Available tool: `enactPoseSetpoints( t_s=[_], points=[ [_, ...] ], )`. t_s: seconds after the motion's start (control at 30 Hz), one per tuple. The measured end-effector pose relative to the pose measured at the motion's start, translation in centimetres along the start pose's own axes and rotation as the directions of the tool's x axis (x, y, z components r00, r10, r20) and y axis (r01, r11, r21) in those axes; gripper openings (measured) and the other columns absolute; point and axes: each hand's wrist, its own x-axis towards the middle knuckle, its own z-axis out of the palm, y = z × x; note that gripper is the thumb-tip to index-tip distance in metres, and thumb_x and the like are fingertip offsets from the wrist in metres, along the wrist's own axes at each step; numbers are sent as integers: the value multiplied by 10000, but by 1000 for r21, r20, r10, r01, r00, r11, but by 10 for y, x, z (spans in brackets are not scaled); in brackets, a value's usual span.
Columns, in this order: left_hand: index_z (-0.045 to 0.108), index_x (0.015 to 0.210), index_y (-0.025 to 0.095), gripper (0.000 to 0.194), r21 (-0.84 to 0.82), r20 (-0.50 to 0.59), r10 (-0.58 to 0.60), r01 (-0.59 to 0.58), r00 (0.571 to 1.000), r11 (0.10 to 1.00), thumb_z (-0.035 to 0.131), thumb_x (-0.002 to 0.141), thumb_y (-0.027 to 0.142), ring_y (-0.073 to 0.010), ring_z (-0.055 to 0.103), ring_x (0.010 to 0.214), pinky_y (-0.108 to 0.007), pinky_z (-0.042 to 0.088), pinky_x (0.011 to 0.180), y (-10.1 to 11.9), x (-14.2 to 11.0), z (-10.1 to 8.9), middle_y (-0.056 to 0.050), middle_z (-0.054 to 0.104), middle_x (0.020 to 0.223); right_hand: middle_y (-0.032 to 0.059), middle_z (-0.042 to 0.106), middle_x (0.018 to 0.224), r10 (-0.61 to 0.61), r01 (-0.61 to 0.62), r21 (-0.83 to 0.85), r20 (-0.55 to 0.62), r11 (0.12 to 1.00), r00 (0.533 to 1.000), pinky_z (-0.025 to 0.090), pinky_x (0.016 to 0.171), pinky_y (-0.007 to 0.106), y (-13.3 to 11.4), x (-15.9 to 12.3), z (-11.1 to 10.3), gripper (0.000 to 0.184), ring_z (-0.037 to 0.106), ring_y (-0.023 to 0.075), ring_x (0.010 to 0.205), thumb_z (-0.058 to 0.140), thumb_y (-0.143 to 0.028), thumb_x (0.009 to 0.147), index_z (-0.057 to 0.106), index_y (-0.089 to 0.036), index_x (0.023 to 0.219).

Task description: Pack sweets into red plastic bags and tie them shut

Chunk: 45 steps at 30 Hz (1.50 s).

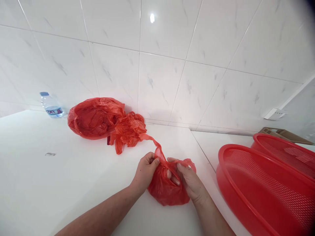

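Observation:
A red plastic bag (169,195) rests on the white table, gathered at its top between both hands. My left hand (147,168) pinches the gathered neck on the left side, thumb pressed against the fingers. One loose handle of the bag stretches up and left from there. On the other side my right hand (188,178) grips the bag's top, its fingers partly wrapped in the red film. The second handle pokes out above that hand. What lies inside the bag is hidden.
A red bag lining a round container (95,119) stands near the tiled wall, with crumpled red bags (130,129) beside it. A water bottle (51,106) is at the far left. Red mesh baskets (228,177) fill the right side. A small scrap (50,154) lies on the table (81,186).

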Motion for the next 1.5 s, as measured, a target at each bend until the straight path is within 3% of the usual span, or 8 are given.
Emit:
enactPoseSetpoints(
  t_s=[0.33,0.5,0.67,0.97,1.1,1.23,1.37,1.5],
  points=[
    [550,797,192,206,-89,186,64,-48,980,995,651,753,366,-183,597,738,-312,466,732,10,-9,3,-17,646,768,-64,393,519,5,-21,-135,-117,991,993,254,508,207,4,5,-2,304,300,58,478,672,-397,758,706,-177,965],
    [573,730,195,297,-153,257,-12,53,966,987,544,819,476,-207,625,709,-327,488,706,16,-8,5,-31,664,691,-34,462,595,-15,12,-61,-41,998,999,329,573,228,0,3,6,278,368,91,545,636,-283,728,710,-189,980],
    [635,748,181,375,-251,405,31,78,914,965,468,862,496,-213,631,720,-320,488,697,23,-9,2,-50,664,686,29,573,731,78,-76,99,-26,992,997,392,641,261,-8,-2,14,479,454,131,626,458,-530,816,715,-168,997],
    [522,757,173,269,-258,276,-91,165,957,952,608,809,423,-128,564,639,-239,440,616,10,-4,0,1,609,708,42,653,975,-17,24,-283,27,959,999,435,834,340,-13,-5,16,366,589,183,877,675,-347,740,669,-240,1090],
    [487,791,177,269,-267,288,-61,141,956,953,589,828,423,-131,574,678,-244,441,643,10,-7,0,-7,611,747,-15,608,863,-78,17,-472,-111,881,991,473,720,302,-12,-2,16,513,592,152,775,639,-276,745,521,-302,1243],
    [449,745,175,295,-222,321,-42,119,946,968,622,809,405,-95,517,603,-209,402,582,11,-12,4,24,558,670,-49,524,658,-214,-37,-657,-299,753,930,429,548,245,2,6,9,278,517,125,597,587,-247,719,618,-245,996],
    [454,749,176,270,-210,316,-24,95,948,973,623,811,377,-93,510,616,-210,403,585,9,-13,8,28,551,685,-32,601,659,-224,-58,-683,-317,728,921,439,557,260,8,9,7,261,545,141,591,569,-252,727,635,-244,979],
    [512,781,168,205,-84,241,-19,41,970,996,618,809,342,-126,549,686,-243,436,637,4,-10,6,4,577,744,28,681,847,-140,14,-557,-185,830,973,485,662,299,0,6,10,322,620,192,751,592,-261,733,661,-224,1045]
  ],
)
